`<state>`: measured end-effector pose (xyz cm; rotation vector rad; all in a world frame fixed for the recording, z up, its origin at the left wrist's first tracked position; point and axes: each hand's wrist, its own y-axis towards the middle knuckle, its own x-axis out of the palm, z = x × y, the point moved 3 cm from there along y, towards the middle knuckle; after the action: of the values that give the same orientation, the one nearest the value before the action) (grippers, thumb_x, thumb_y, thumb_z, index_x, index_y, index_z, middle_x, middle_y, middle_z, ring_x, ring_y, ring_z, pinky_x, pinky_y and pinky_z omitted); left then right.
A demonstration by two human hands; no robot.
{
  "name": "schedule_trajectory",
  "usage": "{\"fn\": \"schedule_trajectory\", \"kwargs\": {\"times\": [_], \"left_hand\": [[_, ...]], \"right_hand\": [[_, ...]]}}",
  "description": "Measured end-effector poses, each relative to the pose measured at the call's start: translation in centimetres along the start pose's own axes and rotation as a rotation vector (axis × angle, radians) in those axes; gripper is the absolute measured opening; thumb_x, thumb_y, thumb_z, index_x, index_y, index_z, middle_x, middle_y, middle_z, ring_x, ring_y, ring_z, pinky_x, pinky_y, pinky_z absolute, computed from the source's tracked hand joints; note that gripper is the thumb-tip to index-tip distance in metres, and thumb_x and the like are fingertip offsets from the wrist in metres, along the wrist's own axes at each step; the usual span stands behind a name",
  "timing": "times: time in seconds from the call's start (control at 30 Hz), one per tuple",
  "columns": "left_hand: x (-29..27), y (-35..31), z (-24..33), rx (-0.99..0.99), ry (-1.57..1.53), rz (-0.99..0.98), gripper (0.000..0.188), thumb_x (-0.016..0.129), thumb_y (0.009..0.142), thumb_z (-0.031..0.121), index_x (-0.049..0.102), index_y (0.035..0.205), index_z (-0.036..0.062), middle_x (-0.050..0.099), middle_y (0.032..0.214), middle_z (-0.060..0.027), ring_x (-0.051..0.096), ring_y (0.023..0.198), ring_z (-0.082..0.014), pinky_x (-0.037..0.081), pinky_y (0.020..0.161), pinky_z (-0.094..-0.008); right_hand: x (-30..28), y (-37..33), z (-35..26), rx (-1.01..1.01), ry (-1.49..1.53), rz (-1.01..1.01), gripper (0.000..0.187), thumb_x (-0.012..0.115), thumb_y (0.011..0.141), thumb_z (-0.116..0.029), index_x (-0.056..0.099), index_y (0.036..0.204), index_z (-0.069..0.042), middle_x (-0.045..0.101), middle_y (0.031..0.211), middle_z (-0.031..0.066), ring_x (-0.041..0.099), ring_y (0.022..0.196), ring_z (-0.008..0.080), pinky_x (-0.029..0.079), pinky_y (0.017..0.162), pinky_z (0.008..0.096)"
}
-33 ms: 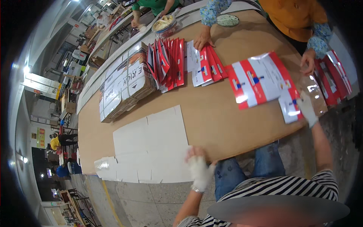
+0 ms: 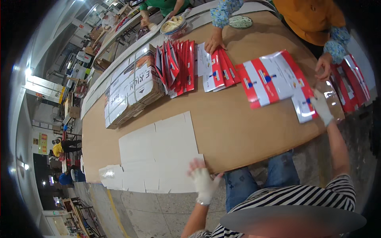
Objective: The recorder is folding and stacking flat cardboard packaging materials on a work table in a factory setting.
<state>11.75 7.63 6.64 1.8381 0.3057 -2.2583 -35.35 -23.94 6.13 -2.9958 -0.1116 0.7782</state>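
My left hand [image 2: 203,183], in a white fingerless glove, lies open with fingers spread over the right corner of a flat white cardboard sheet [image 2: 156,152]. My right hand [image 2: 322,108], gloved the same way, grips the narrow right flap of a glossy red and white printed cardboard sheet [image 2: 274,77]. That sheet lies flat on the brown-covered table. Beyond it, a co-worker's hand [image 2: 215,41] rests on a few folded red and white packages [image 2: 218,73]. The co-worker's other hand [image 2: 324,65] hangs near the printed sheet's far right side.
A strapped stack of printed white cartons [image 2: 133,87] stands at the left, beside a row of folded red packages [image 2: 180,69]. More red packages [image 2: 351,81] lie off the right edge. A round tub [image 2: 173,25] and a patterned oval item [image 2: 240,22] sit at the back.
The printed sheet has slid slightly away from me together with my right hand. My left hand has shifted a little left, its fingers spreading over the white cardboard.
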Motion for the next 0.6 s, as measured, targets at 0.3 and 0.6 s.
{"fn": "schedule_trajectory", "kwargs": {"times": [0.3, 0.6], "left_hand": [[1.2, -5.9, -7.4, -0.209, 0.133, -0.089, 0.081, 0.074, 0.074, 0.030, 0.037, 0.139, -0.0027, 0.029, 0.151, -0.0226, 0.023, 0.141, -0.0414, 0.020, 0.112, -0.0568], [-7.0, -3.5, -0.4, 0.027, -0.174, 0.339, 0.025, 0.064, 0.073, 0.002, 0.066, 0.098, 0.0079, 0.068, 0.099, -0.0113, 0.067, 0.082, -0.0290, 0.054, 0.067, -0.0362]], "right_hand": [[20.3, 20.2, -7.4, -0.088, -0.114, -0.161, 0.042, 0.056, 0.082, -0.015, 0.059, 0.120, 0.001, 0.069, 0.089, 0.0182, 0.066, 0.074, 0.0273, 0.052, 0.070, 0.0372], [17.8, -1.0, -18.0, -0.632, -0.231, -0.264, 0.058, 0.073, 0.074, -0.026, 0.053, 0.123, -0.003, 0.057, 0.114, 0.0180, 0.052, 0.111, 0.0361, 0.044, 0.092, 0.0435]]}}
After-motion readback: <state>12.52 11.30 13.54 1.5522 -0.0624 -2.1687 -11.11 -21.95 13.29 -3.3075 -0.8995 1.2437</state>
